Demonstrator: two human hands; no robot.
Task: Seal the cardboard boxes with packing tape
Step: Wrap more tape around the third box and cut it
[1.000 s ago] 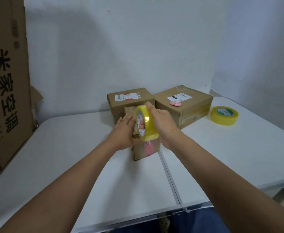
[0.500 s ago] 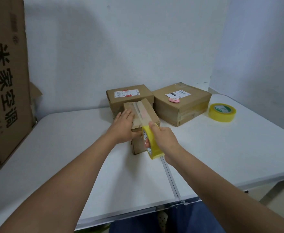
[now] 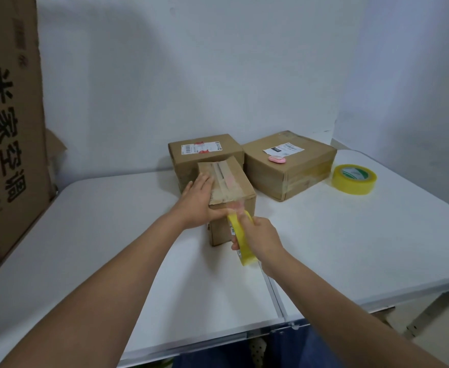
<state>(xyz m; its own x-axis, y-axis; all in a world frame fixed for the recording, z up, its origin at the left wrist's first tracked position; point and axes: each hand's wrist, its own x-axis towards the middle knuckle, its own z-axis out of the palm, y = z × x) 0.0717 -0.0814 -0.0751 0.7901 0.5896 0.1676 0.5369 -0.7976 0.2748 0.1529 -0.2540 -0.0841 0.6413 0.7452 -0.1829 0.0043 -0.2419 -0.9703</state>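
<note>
Down over the near edge of the small box the tape roll has travelled since a second ago, when it was held up above the box top; it now hangs in front of the near face, low toward the table. The right hand has its fingers curled round the roll, probably keeping the strip taut so it lies flat along the top seam. The left hand rests on the box with fingers flat on the lid and thumb at the front edge, seemingly to keep the light box from sliding while the tape is pulled. Behind stand two bigger boxes, one with a label and one bearing a pink object, likely waiting nearby. A spare roll lies well apart at right.
</note>
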